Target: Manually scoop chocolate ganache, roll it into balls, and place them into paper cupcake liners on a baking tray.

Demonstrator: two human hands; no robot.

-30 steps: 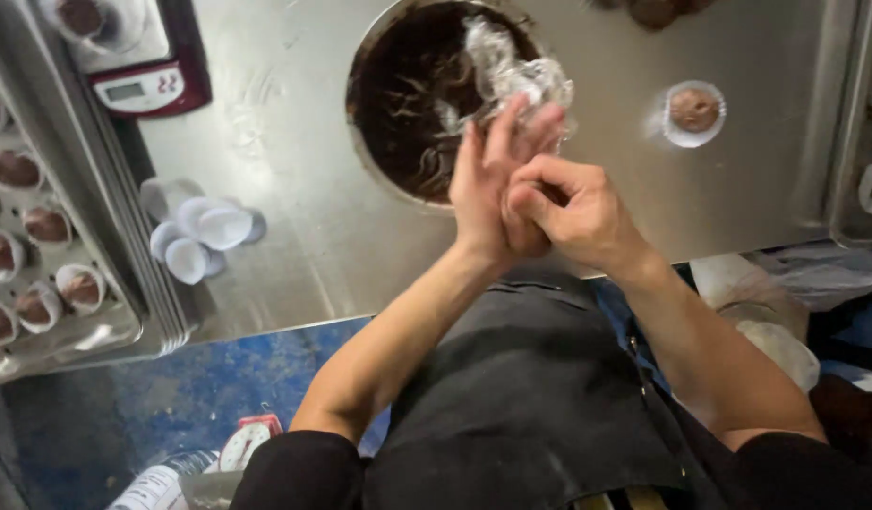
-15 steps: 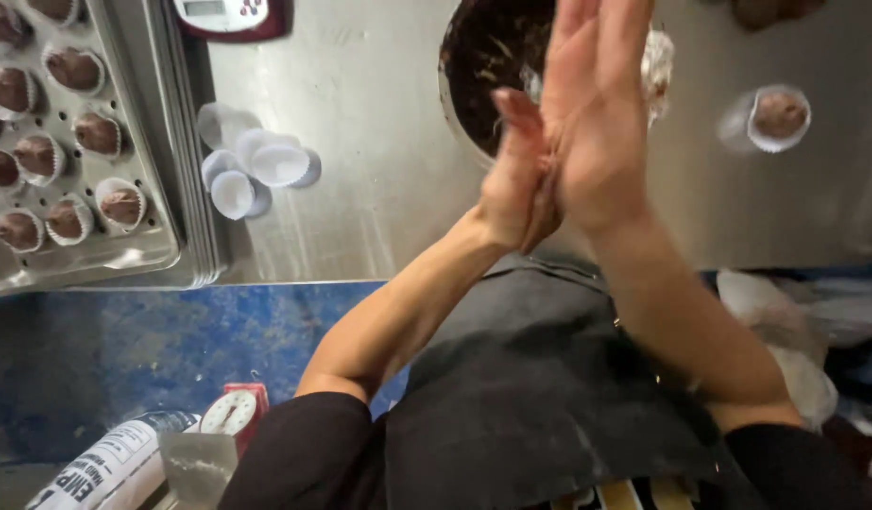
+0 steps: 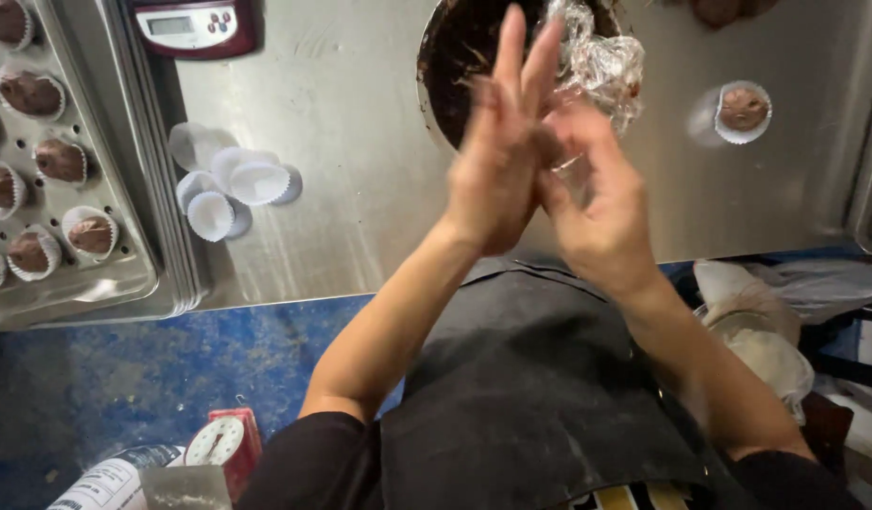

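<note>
My left hand (image 3: 497, 165) and my right hand (image 3: 601, 212) are pressed palm to palm above the front edge of a steel table (image 3: 360, 113), fingers pointing away from me. A small dark brown lump (image 3: 549, 144) shows between the palms; both hands are blurred. Just behind them stands a round bowl (image 3: 445, 66) smeared with brown chocolate mix, with crumpled clear plastic wrap (image 3: 601, 61) on its right side. To the right, a white paper cup (image 3: 743, 111) holds one brown ball.
Several empty white paper cups (image 3: 233, 184) lie on the table at left. A metal tray (image 3: 105, 274) with filled cups is at far left, a digital scale (image 3: 195, 26) behind. On the blue floor stands a red dial scale (image 3: 223, 439); bags (image 3: 767, 331) at right.
My hands have slid against each other: the left hand's fingers now stand higher and the right hand lower. The view has shifted, so the bowl and the table sit further right.
</note>
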